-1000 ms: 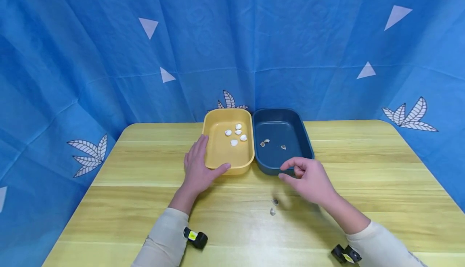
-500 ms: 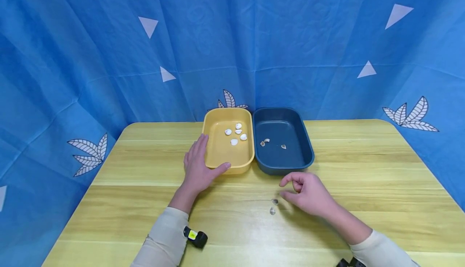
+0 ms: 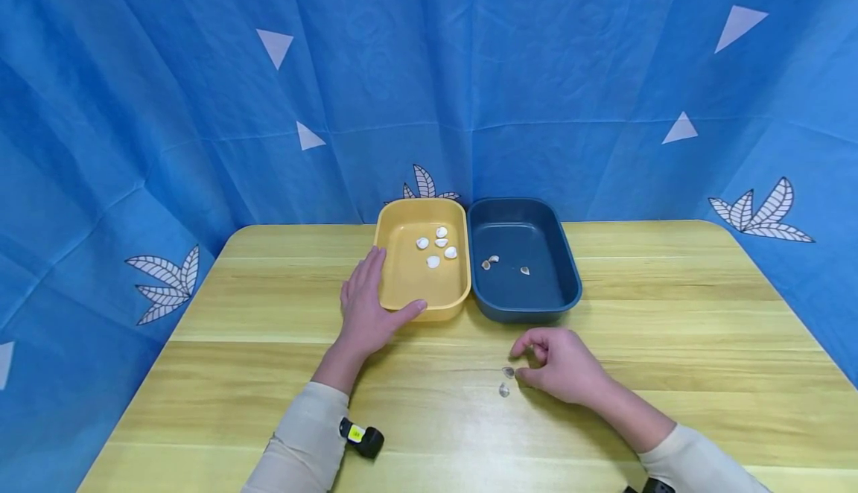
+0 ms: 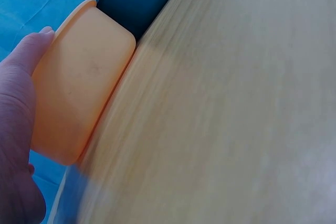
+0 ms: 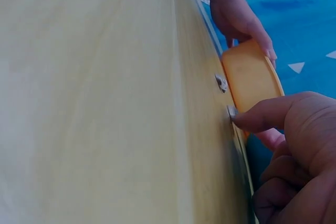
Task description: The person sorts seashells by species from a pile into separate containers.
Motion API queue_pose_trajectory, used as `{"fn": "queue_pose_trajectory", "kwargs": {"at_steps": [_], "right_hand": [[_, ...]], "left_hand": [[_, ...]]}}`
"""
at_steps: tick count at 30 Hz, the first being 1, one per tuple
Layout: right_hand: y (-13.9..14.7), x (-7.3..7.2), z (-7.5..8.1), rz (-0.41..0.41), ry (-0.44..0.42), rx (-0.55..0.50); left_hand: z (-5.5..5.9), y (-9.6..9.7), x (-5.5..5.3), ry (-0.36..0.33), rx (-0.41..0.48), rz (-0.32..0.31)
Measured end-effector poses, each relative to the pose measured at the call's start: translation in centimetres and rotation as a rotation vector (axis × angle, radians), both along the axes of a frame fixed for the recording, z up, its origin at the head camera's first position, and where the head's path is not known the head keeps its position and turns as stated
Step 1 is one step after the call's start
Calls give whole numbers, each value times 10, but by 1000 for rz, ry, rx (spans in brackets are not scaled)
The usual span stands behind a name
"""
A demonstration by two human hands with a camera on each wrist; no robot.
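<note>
My left hand (image 3: 367,307) lies against the yellow tray (image 3: 418,284), its thumb on the front rim and straight fingers along the left side. Several white shells (image 3: 433,262) are in this tray. Over the table, my right hand (image 3: 561,363) has thumb and forefinger apart, the thumb tip beside or touching a small grey-brown shell (image 3: 509,372). A second shell (image 3: 504,389) lies just in front of it. In the right wrist view, the thumb meets the nearer shell (image 5: 232,111). The dark blue tray (image 3: 526,301) holds three small brownish shells (image 3: 525,270).
Both trays stand side by side at the back of the wooden table (image 3: 234,314). Behind them hangs a blue patterned cloth (image 3: 375,76). A black wrist camera (image 3: 365,441) is strapped to the left sleeve.
My right hand has moved back from the blue tray's front edge, down to the two shells on the table. The left hand has stayed at the yellow tray.
</note>
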State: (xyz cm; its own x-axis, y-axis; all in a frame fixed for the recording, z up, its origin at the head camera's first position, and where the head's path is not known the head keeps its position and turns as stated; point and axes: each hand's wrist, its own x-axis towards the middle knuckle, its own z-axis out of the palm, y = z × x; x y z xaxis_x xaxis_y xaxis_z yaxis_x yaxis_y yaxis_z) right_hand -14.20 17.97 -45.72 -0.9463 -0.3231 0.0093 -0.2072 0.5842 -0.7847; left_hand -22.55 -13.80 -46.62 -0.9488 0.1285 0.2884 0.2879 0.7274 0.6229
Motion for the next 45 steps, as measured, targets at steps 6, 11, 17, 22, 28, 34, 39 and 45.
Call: {"fn": "queue_pose_trajectory", "kwargs": {"at_steps": [6, 11, 17, 22, 28, 34, 39, 45], "right_hand": [[-5, 0, -1, 19, 7, 3], [-10, -2, -1, 25, 32, 19], [-15, -6, -2, 17, 37, 39], [-15, -8, -2, 1, 13, 71], [-13, -10, -2, 47, 32, 82], [-13, -8, -3, 57, 30, 56], [-13, -6, 7, 45, 20, 3], [-15, -11, 31, 35, 82, -84]], "left_hand": [[1, 0, 0, 0, 3, 0], [2, 0, 0, -6, 5, 1], [0, 0, 0, -6, -4, -2], [-1, 0, 0, -2, -6, 1], [0, 0, -1, -1, -5, 5], [0, 0, 0, 3, -5, 3], [3, 1, 1, -4, 3, 3], [0, 0, 0, 5, -11, 0]]}}
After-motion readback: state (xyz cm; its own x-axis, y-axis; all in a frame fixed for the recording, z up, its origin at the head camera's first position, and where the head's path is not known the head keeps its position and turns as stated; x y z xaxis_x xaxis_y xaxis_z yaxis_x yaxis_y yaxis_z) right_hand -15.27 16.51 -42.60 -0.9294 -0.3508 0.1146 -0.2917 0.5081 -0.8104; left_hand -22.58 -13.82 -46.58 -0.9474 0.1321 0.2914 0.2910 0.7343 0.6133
